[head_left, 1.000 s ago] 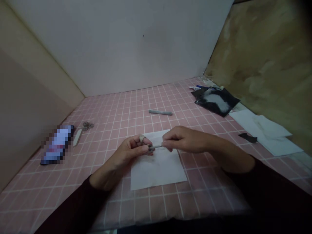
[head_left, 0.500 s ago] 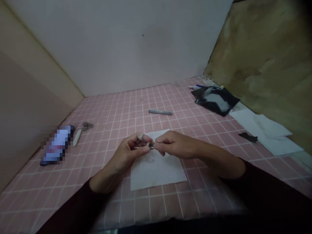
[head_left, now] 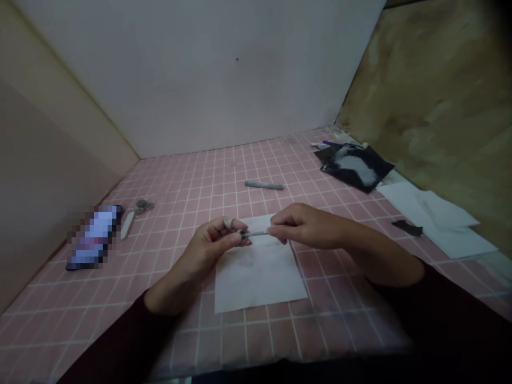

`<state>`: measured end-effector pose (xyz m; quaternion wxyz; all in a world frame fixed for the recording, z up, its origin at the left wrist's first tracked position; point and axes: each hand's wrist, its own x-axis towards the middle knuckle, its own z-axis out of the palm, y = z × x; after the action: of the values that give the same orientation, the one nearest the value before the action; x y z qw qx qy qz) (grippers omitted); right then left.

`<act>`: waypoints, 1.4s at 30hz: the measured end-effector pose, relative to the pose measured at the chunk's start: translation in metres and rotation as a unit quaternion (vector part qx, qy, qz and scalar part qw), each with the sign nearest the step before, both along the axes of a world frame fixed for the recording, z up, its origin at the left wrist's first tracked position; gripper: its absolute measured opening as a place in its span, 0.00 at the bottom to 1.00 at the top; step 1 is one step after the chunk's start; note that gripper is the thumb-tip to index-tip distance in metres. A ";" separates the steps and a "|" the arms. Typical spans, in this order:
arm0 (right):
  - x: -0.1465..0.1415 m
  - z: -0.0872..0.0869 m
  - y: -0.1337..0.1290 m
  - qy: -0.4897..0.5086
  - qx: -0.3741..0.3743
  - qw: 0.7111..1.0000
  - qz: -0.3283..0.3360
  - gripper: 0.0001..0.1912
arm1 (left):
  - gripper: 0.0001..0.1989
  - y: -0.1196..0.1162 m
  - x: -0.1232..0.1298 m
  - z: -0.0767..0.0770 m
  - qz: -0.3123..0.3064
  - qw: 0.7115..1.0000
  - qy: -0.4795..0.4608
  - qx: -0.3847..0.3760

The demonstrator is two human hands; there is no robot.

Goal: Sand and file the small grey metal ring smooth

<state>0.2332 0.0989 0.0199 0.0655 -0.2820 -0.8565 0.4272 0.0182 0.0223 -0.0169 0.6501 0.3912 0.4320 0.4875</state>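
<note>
My left hand [head_left: 202, 245] pinches a small greyish, ring-like piece [head_left: 243, 234] between thumb and fingers; its exact kind is too small to make out. A beige wrap goes round one of the left fingers. From that piece a thin pale strip [head_left: 258, 233] runs across to my right hand [head_left: 306, 226], whose thumb and curled fingers grip its other end. Both hands are held above a sheet of white paper [head_left: 260, 285], which has faint grey smudges on it.
A grey stick-like roll [head_left: 263, 185] lies beyond the paper on the pink checked tablecloth [head_left: 192, 186]. At left are a blurred phone [head_left: 95, 234], a white flat stick [head_left: 127, 225] and small round grey items [head_left: 144, 206]. Rightward lie a dark powdery sheet [head_left: 360, 166], white papers [head_left: 448, 237] and a dark scrap [head_left: 407, 228].
My right hand has moved right and slightly up, away from the left. More of the pale strip now shows between them. The left hand has shifted slightly left.
</note>
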 end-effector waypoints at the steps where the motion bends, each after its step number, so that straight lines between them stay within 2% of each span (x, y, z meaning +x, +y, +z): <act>1: 0.000 0.000 -0.001 0.000 0.003 1.000 -0.005 0.17 | 0.11 0.000 0.000 0.000 -0.006 1.000 -0.002 -0.001; 5: -0.002 0.002 -0.004 -0.011 0.027 1.000 0.004 0.17 | 0.09 0.000 0.000 -0.003 -0.044 0.999 -0.008 -0.017; 11: -0.001 0.002 -0.006 -0.005 0.072 0.997 -0.001 0.18 | 0.09 0.001 -0.001 -0.003 -0.055 0.998 -0.028 -0.024; 14: -0.001 0.001 -0.006 0.005 0.099 0.995 0.034 0.17 | 0.10 0.002 -0.001 -0.004 -0.086 0.995 -0.035 -0.035; 18: 0.003 0.004 -0.004 -0.002 0.087 0.995 0.045 0.20 | 0.10 0.002 -0.002 -0.004 -0.078 0.995 -0.037 -0.050; 22: 0.002 0.005 -0.005 -0.009 0.072 0.996 0.048 0.17 | 0.11 0.003 -0.001 -0.005 -0.103 0.993 -0.037 -0.048; 25: 0.004 0.004 -0.002 -0.021 0.056 0.997 0.058 0.16 | 0.11 0.001 -0.001 -0.004 -0.088 0.994 -0.032 -0.051; 28: 0.005 0.004 0.000 -0.020 0.035 0.998 0.047 0.17 | 0.10 0.000 -0.002 -0.002 -0.067 0.996 -0.033 -0.048; 42: 0.000 -0.001 -0.002 -0.021 0.003 0.999 0.031 0.15 | 0.10 -0.001 -0.001 0.000 -0.069 0.997 -0.009 -0.035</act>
<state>0.2329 0.0971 0.0194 0.0349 -0.2646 -0.8672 0.4204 0.0173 0.0217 -0.0172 0.6992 0.3927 0.4146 0.4301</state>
